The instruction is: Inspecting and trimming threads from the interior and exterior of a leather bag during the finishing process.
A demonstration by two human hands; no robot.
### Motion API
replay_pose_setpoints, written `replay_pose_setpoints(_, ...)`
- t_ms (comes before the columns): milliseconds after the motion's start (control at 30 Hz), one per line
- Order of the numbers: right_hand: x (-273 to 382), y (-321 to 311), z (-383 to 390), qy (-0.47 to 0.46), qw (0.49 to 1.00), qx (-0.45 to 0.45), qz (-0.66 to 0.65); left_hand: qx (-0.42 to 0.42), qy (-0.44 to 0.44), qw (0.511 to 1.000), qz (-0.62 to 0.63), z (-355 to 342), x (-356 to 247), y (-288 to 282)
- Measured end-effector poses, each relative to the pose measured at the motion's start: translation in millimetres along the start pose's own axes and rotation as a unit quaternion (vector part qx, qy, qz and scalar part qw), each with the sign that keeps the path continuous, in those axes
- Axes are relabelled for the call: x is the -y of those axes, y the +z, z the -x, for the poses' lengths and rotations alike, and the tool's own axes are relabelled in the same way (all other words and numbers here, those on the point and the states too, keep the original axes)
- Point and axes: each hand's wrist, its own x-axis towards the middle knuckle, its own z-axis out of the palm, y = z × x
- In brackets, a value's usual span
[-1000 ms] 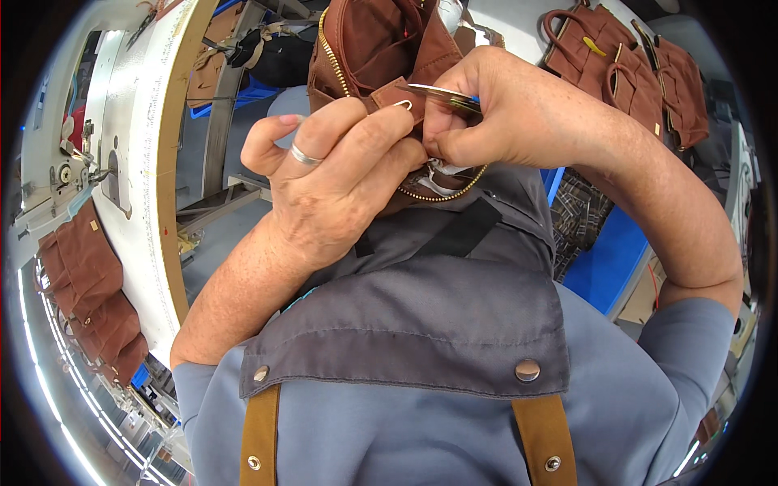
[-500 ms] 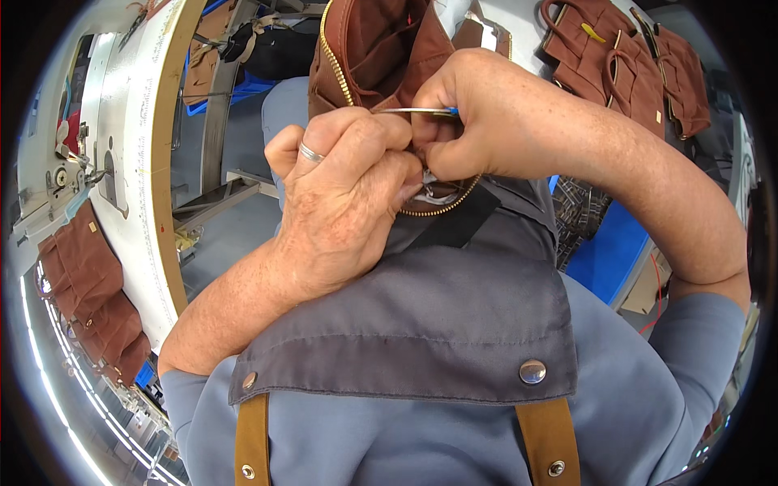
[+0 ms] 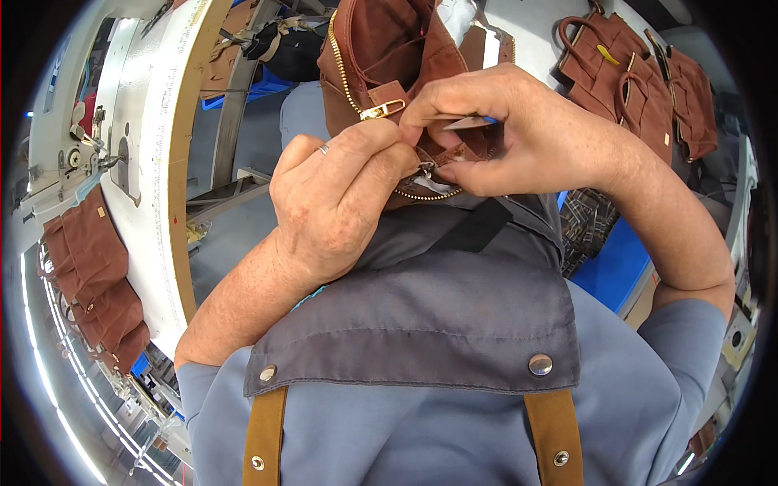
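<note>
Over the lap [image 3: 531, 223], the bag [image 3: 442, 61] lies mostly just beyond both hands, its near edge pinched by the left hand [image 3: 336, 186], while the right hand [image 3: 527, 130], close beside, curls around a blade [image 3: 468, 124].

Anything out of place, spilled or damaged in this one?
Nothing looks spilled or plainly damaged. The one oddity is a small yellow piece on a brown bag at upper right; the neighbouring bags show none. I can't tell what it is.

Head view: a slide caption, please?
At an open brown bag, left hand works beside right hand, which holds a metal tool.
</note>
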Motion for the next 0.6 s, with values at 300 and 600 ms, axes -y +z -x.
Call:
replay_pose_setpoints(300,6.9,-13.2,-9.0,-0.037,0.987,0.085,0.13,0.088,0.018,0.992,-0.094,-0.2,-5.0,-8.2)
replay_pose_setpoints(600,5.9,-8.7,-18.2,-0.149,0.951,0.084,0.257,0.143,0.076,0.984,-0.08,-12.3,1.4,-21.4)
